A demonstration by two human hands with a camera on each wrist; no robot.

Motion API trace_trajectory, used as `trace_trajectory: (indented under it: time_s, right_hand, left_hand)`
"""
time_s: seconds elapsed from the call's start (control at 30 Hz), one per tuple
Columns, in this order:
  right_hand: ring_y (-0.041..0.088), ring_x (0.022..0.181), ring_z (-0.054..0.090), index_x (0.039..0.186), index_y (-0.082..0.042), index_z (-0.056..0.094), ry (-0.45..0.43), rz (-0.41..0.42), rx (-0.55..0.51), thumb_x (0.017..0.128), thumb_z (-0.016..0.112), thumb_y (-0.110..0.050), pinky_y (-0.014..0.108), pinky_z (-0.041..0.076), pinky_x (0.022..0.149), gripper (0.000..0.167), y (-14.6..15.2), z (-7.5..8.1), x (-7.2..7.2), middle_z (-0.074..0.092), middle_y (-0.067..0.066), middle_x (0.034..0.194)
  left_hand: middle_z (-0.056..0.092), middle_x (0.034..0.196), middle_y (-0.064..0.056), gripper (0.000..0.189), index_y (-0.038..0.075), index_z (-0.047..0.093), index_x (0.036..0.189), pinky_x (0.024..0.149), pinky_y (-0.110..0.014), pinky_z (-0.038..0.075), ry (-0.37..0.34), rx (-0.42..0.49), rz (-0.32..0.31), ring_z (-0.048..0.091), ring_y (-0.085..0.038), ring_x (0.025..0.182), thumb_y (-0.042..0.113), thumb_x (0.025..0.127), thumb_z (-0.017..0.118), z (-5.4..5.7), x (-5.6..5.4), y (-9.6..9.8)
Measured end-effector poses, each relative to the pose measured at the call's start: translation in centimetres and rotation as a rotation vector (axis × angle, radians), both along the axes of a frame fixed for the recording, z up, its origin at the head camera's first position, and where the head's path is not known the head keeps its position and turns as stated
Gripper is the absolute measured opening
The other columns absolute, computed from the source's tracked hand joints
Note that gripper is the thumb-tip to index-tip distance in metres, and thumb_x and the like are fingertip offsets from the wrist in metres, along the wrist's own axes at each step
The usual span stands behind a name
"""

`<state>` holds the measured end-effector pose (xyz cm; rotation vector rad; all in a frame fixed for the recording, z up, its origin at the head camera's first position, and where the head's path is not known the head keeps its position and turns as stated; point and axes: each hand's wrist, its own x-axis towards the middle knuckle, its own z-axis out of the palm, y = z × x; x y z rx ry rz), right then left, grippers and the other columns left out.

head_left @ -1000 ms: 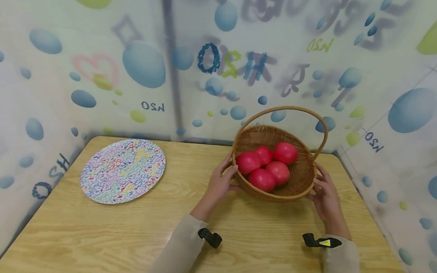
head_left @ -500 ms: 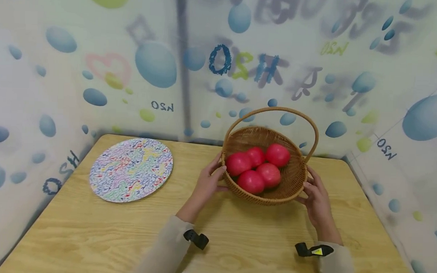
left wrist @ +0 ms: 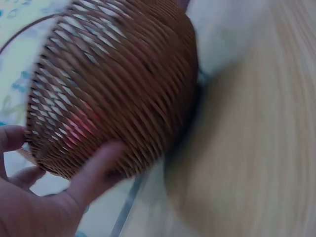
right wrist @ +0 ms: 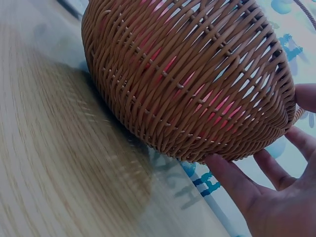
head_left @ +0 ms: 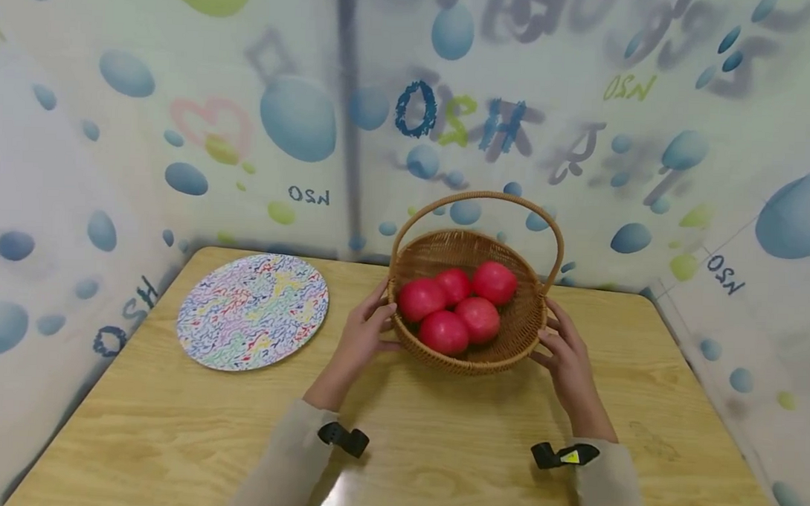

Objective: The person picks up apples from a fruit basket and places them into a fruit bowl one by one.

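A brown wicker basket point(head_left: 519, 328) with a tall arched handle holds several shiny red round fruits point(head_left: 445, 332) that look like tomatoes. My left hand point(head_left: 360, 335) grips its left side, thumb and fingers at the rim. Opposite it, my right hand point(head_left: 569, 357) grips the right side by the handle's base. Both wrist views show the woven underside of the basket point(right wrist: 182, 84) close over the wooden table, with a dark shadow beneath. Red shows through the weave. The basket's far side is hidden.
A round plate point(head_left: 254, 312) with a multicoloured squiggle pattern lies to the left of the basket on the wooden table point(head_left: 438, 448). Behind the table and along both sides stand pale walls point(head_left: 378, 51) printed with blue drops and letters.
Both hands have carried the basket leftward, nearer to the patterned plate. The fruits keep their places inside. The head view has shifted slightly, and the plate has stayed put on the table.
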<state>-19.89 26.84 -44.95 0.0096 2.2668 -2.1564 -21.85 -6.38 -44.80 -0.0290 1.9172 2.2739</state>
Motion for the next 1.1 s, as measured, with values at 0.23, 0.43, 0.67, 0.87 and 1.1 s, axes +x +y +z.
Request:
trace_trajectory:
  time_s: [0.23, 0.43, 0.67, 0.87, 1.1]
  right_hand:
    - [0.031, 0.136, 0.044, 0.162, -0.025, 0.024, -0.026, 0.039, -0.023, 0.108, 0.043, -0.020, 0.020, 0.057, 0.085, 0.057, -1.9, 0.1, -0.6, 0.025, 0.016, 0.163]
    - [0.037, 0.138, 0.046, 0.162, -0.023, 0.021, -0.009, 0.094, 0.024, 0.107, 0.046, -0.019, 0.024, 0.059, 0.084, 0.060, -1.8, 0.8, -0.8, 0.026, 0.024, 0.162]
    - [0.037, 0.136, 0.042, 0.162, -0.026, 0.019, -0.002, 0.127, 0.025, 0.107, 0.048, -0.021, 0.021, 0.057, 0.086, 0.063, -0.8, 0.9, -0.4, 0.020, 0.024, 0.162]
    - [0.041, 0.141, 0.035, 0.163, -0.025, 0.017, 0.007, 0.132, -0.026, 0.108, 0.044, -0.018, 0.021, 0.058, 0.085, 0.062, -1.0, 0.4, 0.3, 0.008, 0.023, 0.168]
    - [0.052, 0.148, 0.019, 0.163, -0.027, 0.016, 0.005, 0.158, -0.166, 0.108, 0.040, -0.011, 0.024, 0.057, 0.085, 0.062, -2.0, 0.5, 0.1, 0.003, 0.023, 0.168]
  left_hand:
    - [0.043, 0.157, -0.015, 0.060, 0.034, 0.030, 0.159, 0.077, -0.044, 0.063, -0.073, 0.035, 0.011, 0.056, -0.045, 0.131, 0.021, 0.104, 0.051, 1.3, 0.2, -1.7]
    - [0.045, 0.156, -0.017, 0.060, 0.030, 0.031, 0.160, 0.075, -0.042, 0.064, -0.048, 0.012, 0.018, 0.057, -0.047, 0.129, 0.020, 0.104, 0.051, 1.7, 0.1, -2.3]
    - [0.046, 0.156, -0.019, 0.059, 0.030, 0.035, 0.158, 0.076, -0.045, 0.064, -0.036, 0.028, 0.026, 0.058, -0.048, 0.127, 0.019, 0.103, 0.053, 1.4, 0.1, -1.7]
    - [0.047, 0.154, -0.020, 0.057, 0.028, 0.038, 0.157, 0.075, -0.045, 0.064, -0.037, 0.012, 0.044, 0.057, -0.046, 0.129, 0.019, 0.103, 0.055, 1.2, 0.5, -1.6]
    - [0.044, 0.154, -0.024, 0.059, 0.023, 0.036, 0.158, 0.085, -0.052, 0.061, 0.031, -0.084, 0.039, 0.057, -0.046, 0.129, 0.019, 0.103, 0.056, 1.6, 0.7, -2.0]
